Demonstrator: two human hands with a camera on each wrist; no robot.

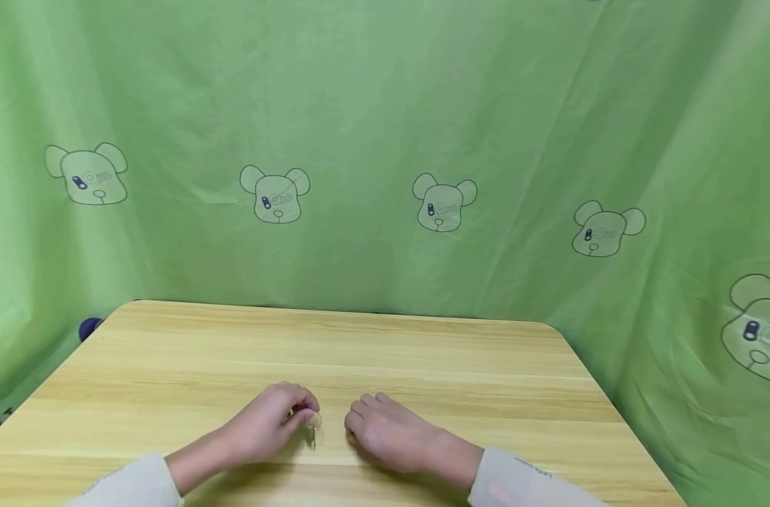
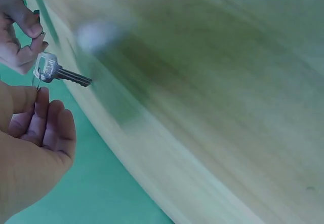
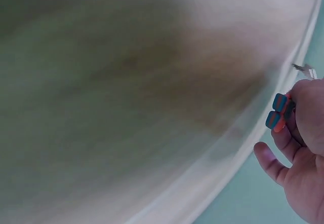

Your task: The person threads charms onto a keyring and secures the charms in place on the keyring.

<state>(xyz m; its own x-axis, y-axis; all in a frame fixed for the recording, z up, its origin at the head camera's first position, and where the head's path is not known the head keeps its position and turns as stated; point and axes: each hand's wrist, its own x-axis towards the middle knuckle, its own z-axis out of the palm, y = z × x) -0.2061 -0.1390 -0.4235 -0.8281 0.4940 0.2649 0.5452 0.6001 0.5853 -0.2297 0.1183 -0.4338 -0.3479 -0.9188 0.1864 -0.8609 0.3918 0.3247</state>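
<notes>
Key pinched in left hand – lifting step; right hand rests relaxed on counter, holding nothing – next move needs steady grip.

Soft, even light fills the head view, bright and without glare; both hands cast only faint shadows on the counter. The green curtain bows at the edges from lens distortion. In both wrist views the counter is smeared and unfocused, while the key stays fairly sharp.
</notes>
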